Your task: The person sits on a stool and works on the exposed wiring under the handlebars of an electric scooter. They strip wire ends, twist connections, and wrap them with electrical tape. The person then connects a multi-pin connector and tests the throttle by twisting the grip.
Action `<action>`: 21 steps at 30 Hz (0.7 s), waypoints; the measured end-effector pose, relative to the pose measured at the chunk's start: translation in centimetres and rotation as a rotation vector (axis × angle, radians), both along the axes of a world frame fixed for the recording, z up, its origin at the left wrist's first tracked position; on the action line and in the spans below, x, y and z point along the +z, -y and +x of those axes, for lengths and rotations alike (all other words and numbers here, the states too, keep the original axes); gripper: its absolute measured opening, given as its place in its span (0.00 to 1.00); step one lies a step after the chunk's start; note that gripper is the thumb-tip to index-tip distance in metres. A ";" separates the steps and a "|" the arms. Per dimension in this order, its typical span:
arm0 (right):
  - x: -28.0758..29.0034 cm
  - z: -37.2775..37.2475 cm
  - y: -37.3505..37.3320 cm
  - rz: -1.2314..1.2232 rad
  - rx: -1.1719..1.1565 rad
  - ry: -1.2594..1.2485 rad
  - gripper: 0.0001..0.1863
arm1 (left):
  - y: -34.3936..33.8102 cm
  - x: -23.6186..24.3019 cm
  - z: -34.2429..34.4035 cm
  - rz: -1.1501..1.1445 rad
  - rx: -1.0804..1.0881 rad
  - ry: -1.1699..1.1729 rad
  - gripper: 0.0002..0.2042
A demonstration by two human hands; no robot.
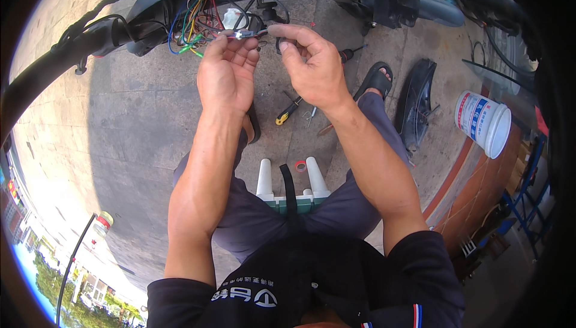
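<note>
My left hand [226, 73], palm up, grips a small connector [243, 35] between thumb and curled fingers, below a bundle of coloured wires [201, 19] that hangs from a dark vehicle frame [90, 19]. My right hand [312, 67] is closed, its forefinger and thumb at a dark lead just right of the connector; whatever lies inside those fingers is mostly hidden. A white plastic piece [234, 17] sits among the wires behind my left hand.
On the paving lie yellow-and-black pliers [287, 112], a screwdriver-like tool [349, 53], red tape [300, 166] and a black curved panel [412, 103]. A white bucket [483, 121] is at right. I sit on a green-and-white stool [315, 172].
</note>
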State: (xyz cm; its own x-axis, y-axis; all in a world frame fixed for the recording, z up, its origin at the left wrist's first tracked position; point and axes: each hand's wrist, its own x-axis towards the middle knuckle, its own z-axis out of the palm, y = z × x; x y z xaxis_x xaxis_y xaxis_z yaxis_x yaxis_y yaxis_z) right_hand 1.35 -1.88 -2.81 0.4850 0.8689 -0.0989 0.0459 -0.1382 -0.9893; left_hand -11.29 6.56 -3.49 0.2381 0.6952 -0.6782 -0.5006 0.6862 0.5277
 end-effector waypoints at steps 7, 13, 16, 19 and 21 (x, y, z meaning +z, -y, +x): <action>-0.2 0.4 0.0 0.096 0.113 0.327 0.13 | 0.0 -0.2 -0.4 0.013 0.021 -0.023 0.08; 0.3 -0.1 0.3 0.015 0.178 0.291 0.12 | -0.2 -0.4 -0.8 0.038 0.024 -0.044 0.07; 0.3 -0.4 0.2 0.028 0.119 0.221 0.14 | -0.1 -0.3 -0.7 0.031 0.029 -0.051 0.06; 0.4 -0.1 0.3 -0.038 0.118 0.266 0.15 | -0.2 -0.1 -0.7 0.009 0.045 -0.037 0.07; 0.3 0.2 0.2 -0.050 0.126 0.298 0.15 | -0.3 0.1 -0.7 -0.016 0.056 -0.006 0.07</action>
State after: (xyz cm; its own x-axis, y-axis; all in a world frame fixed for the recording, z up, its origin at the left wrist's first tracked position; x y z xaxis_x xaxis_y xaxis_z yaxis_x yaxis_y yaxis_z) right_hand 1.57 -2.09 -2.55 0.3880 0.9216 -0.0132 0.3519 -0.1614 -0.9220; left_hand -12.00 6.90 -3.41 0.1949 0.6961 -0.6910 -0.5351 0.6659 0.5199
